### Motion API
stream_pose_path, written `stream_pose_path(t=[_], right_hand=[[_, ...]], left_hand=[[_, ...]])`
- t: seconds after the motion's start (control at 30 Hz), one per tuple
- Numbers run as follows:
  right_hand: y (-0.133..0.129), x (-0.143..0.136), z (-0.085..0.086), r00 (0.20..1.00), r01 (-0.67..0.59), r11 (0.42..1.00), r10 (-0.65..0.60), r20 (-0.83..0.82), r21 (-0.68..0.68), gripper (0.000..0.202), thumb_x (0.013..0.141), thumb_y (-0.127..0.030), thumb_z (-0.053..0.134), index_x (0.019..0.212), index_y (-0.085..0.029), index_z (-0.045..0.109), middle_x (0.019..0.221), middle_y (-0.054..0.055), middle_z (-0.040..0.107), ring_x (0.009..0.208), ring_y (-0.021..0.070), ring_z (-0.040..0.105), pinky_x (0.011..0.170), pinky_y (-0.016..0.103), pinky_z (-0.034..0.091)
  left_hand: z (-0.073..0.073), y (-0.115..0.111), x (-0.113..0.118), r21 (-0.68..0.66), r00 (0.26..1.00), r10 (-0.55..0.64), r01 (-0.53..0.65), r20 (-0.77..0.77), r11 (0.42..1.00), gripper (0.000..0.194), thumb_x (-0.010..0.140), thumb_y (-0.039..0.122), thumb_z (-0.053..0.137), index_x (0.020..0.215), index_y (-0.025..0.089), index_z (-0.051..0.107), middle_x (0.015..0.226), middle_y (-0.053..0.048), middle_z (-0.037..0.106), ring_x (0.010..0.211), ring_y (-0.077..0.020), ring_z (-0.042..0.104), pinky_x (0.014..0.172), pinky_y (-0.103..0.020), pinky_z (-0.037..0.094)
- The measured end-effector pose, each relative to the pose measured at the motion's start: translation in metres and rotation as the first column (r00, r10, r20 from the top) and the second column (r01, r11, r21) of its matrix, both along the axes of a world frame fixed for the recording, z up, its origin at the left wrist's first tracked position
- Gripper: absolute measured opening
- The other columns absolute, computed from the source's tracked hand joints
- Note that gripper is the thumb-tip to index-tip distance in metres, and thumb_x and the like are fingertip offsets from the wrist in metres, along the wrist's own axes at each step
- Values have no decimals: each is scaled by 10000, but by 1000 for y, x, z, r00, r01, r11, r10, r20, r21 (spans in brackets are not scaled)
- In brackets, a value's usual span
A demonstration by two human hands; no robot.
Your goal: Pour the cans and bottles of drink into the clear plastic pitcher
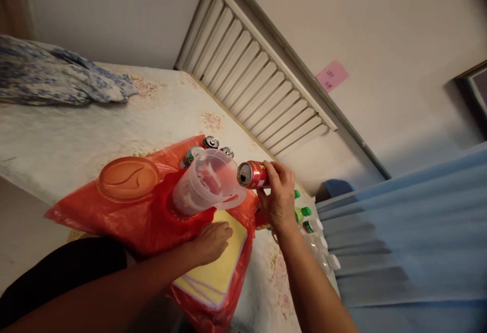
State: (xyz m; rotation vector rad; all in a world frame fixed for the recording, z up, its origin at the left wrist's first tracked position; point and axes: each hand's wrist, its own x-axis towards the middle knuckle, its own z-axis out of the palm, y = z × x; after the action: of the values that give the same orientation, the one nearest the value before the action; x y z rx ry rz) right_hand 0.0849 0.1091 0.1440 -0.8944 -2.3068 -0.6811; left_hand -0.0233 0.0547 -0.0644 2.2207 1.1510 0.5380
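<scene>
My right hand (279,191) grips a red drink can (255,175) around its base end. The can is tipped on its side, its opened top facing the mouth of a clear plastic pitcher (190,193). Loosely curled, my left hand (213,243) rests on a stack of yellow cloths (222,272) just below the pitcher; nothing shows in its fingers. An orange lid (129,178) lies left of the pitcher. Lid, pitcher and cloths all rest on a red plastic bag (140,224). What is inside the pitcher is hard to make out.
Several cans, one a dark-topped can (211,142), stand behind the pitcher. Bottles with green and white caps, including a green-capped bottle (303,214), line the right edge beside a blue curtain (411,231). A patterned cloth (61,74) lies far left; a radiator (258,69) borders the table (167,105).
</scene>
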Motion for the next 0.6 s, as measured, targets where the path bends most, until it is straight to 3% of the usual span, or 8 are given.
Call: stream_pose_path(t=[0.6], right_hand=[[9, -14, 26, 974, -45, 996, 28, 223, 71, 504, 966, -123, 546, 1432, -308, 496, 1283, 123, 573, 1268, 298, 480, 1099, 559, 398]], left_hand=[[-4, -2, 0, -1, 999, 3, -3, 35, 1000, 102, 863, 182, 550, 927, 244, 598, 1104, -115, 653, 1034, -301, 627, 875, -439, 504]])
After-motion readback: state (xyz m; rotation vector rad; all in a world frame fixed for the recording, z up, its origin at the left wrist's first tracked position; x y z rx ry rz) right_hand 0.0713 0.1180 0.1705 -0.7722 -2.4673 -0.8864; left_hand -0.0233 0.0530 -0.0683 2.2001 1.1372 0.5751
